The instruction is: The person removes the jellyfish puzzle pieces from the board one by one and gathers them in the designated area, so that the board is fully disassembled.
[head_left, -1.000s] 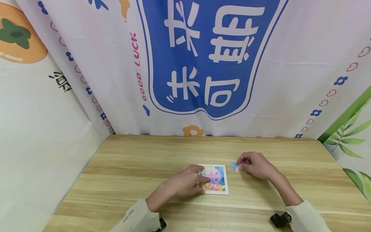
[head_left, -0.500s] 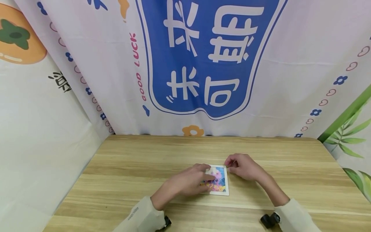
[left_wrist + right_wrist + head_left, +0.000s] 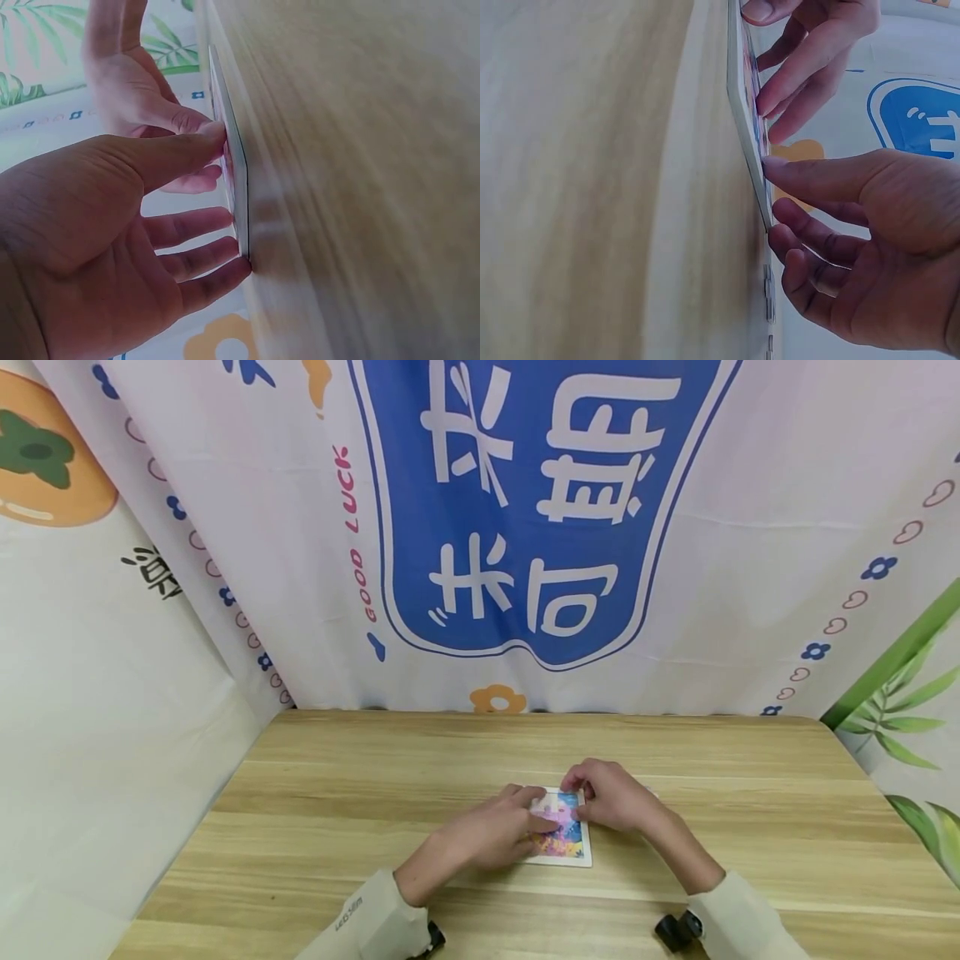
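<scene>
A small jigsaw puzzle (image 3: 566, 862) with a white frame and a pink, blue and yellow picture lies flat on the table. My left hand (image 3: 491, 831) rests on its left part, fingers spread and fairly straight on the picture; the left wrist view shows the thumb and fingertips along the puzzle's face and edge. At the far right corner, my right hand (image 3: 617, 797) has its fingers curled, with a bluish puzzle piece (image 3: 576, 798) between thumb and fingertips, mostly hidden. In the right wrist view, the thumb touches the puzzle's face and the curled fingers sit by its corner.
Thin loose puzzle pieces (image 3: 769, 292) lie on the wooden table (image 3: 375, 760) beyond the corner, largely hidden behind my right wrist in the head view. A printed curtain (image 3: 675, 635) hangs along the table's back edge.
My right hand has moved left with the puzzle piece, from beside the puzzle to its far right corner. My left hand has slid slightly right over the picture.
</scene>
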Demonstrator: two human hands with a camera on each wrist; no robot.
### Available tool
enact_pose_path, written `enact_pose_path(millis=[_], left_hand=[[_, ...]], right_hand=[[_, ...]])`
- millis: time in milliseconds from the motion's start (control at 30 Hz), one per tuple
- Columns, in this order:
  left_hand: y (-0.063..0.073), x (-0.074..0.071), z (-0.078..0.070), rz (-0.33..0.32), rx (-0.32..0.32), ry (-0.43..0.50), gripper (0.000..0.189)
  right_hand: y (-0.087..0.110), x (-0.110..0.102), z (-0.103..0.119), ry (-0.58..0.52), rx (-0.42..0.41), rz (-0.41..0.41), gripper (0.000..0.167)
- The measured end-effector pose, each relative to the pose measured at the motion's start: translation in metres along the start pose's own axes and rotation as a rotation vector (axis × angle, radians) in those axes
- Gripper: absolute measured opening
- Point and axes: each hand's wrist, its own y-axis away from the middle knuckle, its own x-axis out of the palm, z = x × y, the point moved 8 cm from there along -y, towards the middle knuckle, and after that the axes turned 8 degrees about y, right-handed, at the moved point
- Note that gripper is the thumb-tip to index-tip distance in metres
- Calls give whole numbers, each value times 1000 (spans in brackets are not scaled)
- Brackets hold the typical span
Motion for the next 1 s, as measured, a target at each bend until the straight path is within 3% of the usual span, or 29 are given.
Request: enact_pose_path(millis=[500,1000], left_hand=[[-3,1,4,-39,-15,21,41],[-2,1,3,-34,-32,29,41]], right_hand=[[1,1,1,30,44,-25,25],[-3,0,9,90,47,-30,31]])
